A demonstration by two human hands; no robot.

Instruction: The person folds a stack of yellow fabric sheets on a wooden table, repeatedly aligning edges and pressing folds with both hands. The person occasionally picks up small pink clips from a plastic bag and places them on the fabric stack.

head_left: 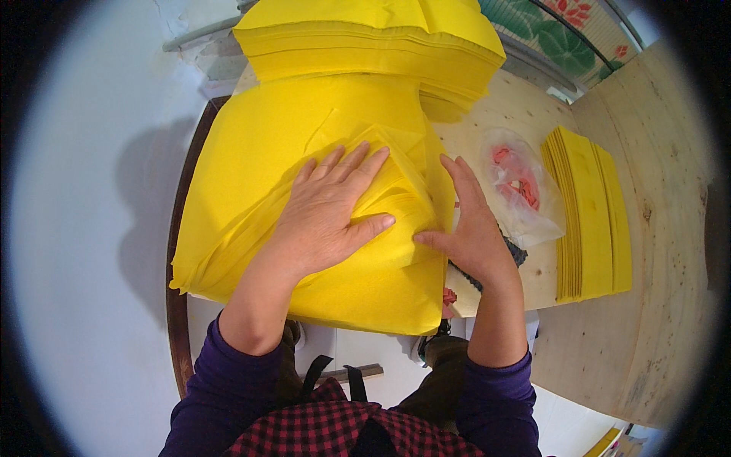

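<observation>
Checked red and black cloth (335, 426) sits closest, with two purple sleeves (228, 373) beside it. Beyond them a big pale wooden table (655, 305) spreads out, rough and grainy. On it lies a wide pile of thin yellow paper sheets (259, 152), soft and crinkly, right in the middle. A second thick yellow stack (365, 46) sits behind it, and a third, narrow folded stack (590, 213) lies well apart on the right. The left hand (327, 213) presses flat on the pile, fingers spread wide, gripping nothing. The right hand (472, 228) stands on edge against the pile's right side, fingers straight, thumb touching the paper. One clear plastic bag (521, 186) with red bits lies near it.
</observation>
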